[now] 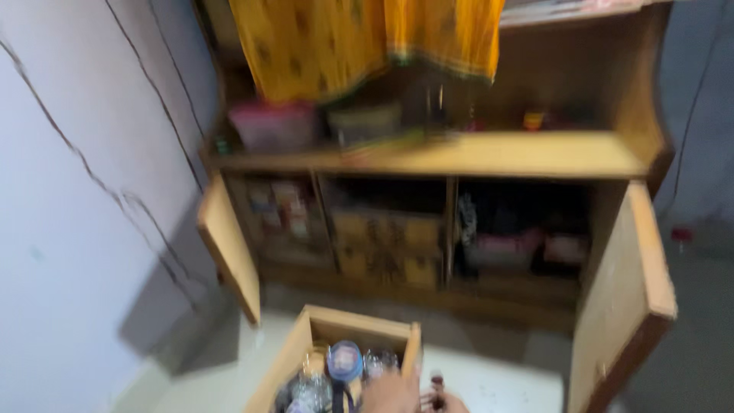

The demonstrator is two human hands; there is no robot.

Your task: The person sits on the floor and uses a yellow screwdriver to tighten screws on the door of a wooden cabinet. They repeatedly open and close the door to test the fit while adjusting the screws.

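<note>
While blurred, hand (394, 395) rests at wooden drawer (330, 325) of jars | fingers' state: cannot tell

Drawer (306, 344) on floor before cabinet (459, 157)

A wooden cabinet (459, 153) with both doors swung open stands above and beyond the fingers, yellow cloth (344, 38) draped overhead, cracked white wall (76, 191) at left.

Blurred bare hands (401, 396), no sleeves or rings discernible.
</note>
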